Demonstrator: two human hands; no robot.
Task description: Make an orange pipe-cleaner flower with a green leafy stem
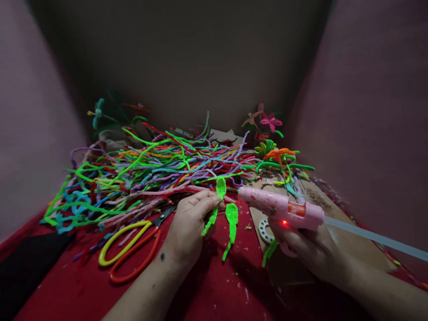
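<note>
My left hand pinches a bright green pipe-cleaner leaf between thumb and fingers, its rounded loop pointing up and its stem hanging below. Wrapped round the handle of a pink hot glue gun is my right hand. A red light glows on the gun, and a long pale glue stick sticks out of its back. The nozzle points left, close to the held leaf; whether they touch I cannot tell. A second green pipe-cleaner leaf lies on the red cloth just below.
A large heap of colourful pipe cleaners spreads behind my hands. Scissors with yellow and red handles lie at left. A cardboard sheet and a white holed ring sit at right. Pipe-cleaner flowers stand at the back.
</note>
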